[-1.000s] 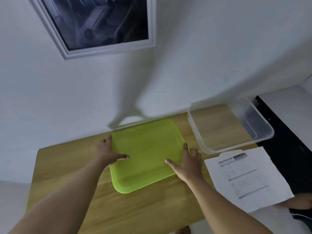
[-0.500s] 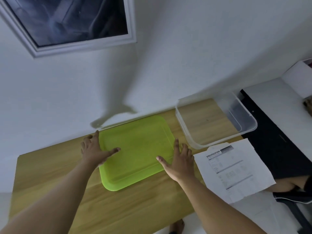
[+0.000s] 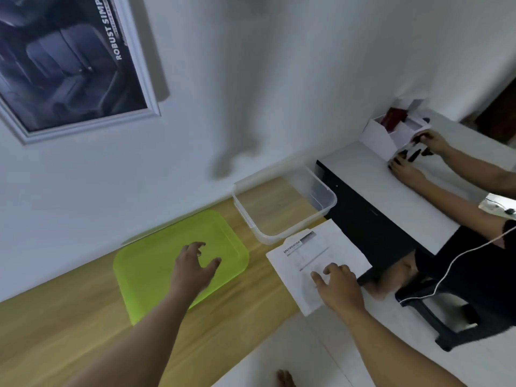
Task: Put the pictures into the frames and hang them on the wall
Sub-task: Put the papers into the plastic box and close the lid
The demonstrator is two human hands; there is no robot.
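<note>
Green tray [image 3: 150,275] — clear tub [image 3: 325,203] beside

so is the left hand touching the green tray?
Cannot tell. Head view looks straight down: left hand overlaps green tray, fingers loosely curled, no contact or gap visible.

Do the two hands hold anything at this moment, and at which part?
Nothing is gripped. The right hand rests on the near part of the printed sheet; the left hand is over the green tray, empty.
</note>
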